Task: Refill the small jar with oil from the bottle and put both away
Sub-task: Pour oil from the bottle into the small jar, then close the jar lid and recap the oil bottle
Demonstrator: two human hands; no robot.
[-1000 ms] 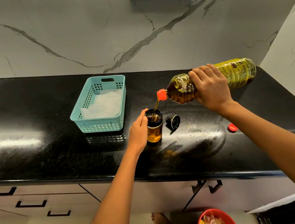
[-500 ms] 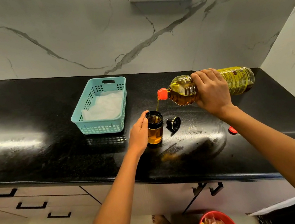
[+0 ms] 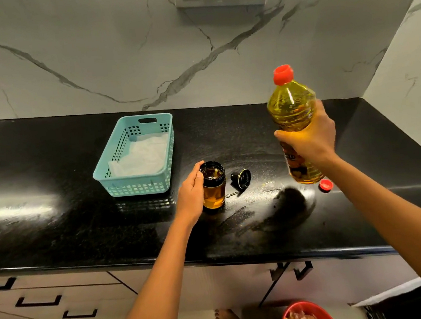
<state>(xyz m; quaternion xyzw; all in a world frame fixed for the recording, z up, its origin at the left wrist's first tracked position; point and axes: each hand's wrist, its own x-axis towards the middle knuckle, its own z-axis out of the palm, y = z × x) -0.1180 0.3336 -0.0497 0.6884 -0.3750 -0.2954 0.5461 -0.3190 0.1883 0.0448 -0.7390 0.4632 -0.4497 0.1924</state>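
The bottle [image 3: 291, 108], tipped a moment ago, is now held upright, right hand [image 3: 309, 140] wrapped round its middle; left hand [image 3: 191, 195] grips the jar [image 3: 214, 187] at mid-counter [image 3: 54, 229].

Left hand [image 3: 190, 190] low, right hand [image 3: 311, 140] high, both gripping.

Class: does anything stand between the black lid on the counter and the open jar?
Nothing visible does. The black lid lies just right of the jar, bare countertop between; a small wire-like piece lies in front of that gap. The left hand grips the jar's left side.
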